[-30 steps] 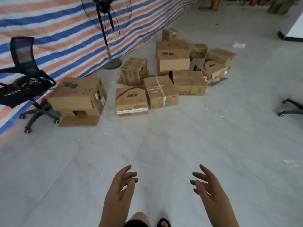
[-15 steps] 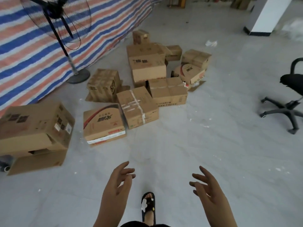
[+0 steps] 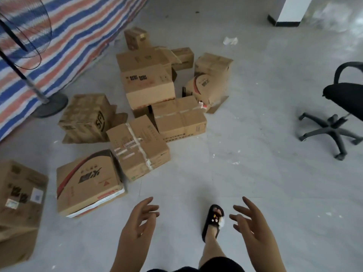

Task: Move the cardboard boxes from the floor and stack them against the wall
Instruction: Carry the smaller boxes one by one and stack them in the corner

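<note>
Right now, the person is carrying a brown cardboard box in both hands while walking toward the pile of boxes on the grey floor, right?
Not quite. In the head view the left hand and right hand hold nothing; both are open above the grey floor. The pile of brown cardboard boxes does lie ahead.

Left hand [image 3: 137, 228], right hand [image 3: 251, 226] — outstretched, fingers relaxed, holding nothing.

Pale marble floor [image 3: 255, 183]; striped tarp [image 3: 64, 36] left; black office chair [image 3: 341, 107] right; white pillar [image 3: 290, 10].
</note>
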The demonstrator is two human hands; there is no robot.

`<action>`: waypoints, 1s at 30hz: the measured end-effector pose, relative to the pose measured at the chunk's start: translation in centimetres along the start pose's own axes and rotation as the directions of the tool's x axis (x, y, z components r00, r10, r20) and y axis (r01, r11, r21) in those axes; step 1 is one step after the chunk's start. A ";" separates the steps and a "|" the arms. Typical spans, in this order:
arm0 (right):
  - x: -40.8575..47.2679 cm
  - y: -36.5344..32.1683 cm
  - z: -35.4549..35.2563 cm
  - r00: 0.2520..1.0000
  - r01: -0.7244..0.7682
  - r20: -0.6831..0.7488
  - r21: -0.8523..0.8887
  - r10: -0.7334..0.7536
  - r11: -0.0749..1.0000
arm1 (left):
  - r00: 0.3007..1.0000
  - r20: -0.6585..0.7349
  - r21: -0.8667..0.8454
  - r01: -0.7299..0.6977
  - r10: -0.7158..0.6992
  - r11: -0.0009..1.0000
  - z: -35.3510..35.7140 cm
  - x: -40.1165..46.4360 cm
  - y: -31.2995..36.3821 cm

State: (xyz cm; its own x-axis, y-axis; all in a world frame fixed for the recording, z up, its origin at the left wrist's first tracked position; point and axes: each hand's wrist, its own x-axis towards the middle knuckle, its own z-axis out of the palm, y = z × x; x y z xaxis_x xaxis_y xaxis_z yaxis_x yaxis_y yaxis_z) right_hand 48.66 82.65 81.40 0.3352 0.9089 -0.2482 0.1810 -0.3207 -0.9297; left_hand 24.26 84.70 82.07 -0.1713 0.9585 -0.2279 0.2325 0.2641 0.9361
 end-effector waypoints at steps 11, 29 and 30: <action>28.8 -8.5 -5.2 0.996 0.039 0.078 -0.059 -0.035 0.997 | 0.994 -0.086 -0.132 0.048 -0.060 0.990 14.4 20.7 10.2; 64.6 -19.2 5.4 0.988 0.044 0.150 -0.104 -0.028 0.994 | 0.977 -0.147 -0.141 0.132 -0.153 0.981 18.2 57.0 18.2; 66.2 -19.6 5.8 0.985 0.043 0.170 -0.122 -0.022 0.992 | 0.976 -0.153 -0.126 0.139 -0.158 0.982 18.3 58.5 18.2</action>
State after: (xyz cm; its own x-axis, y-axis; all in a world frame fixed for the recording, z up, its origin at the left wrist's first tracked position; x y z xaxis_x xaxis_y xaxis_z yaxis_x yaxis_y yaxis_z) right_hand 61.90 150.66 81.65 0.1687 0.9478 -0.2706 0.3069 -0.3114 -0.8993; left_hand 36.00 147.51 80.88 -0.3503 0.8770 -0.3289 0.0843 0.3793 0.9214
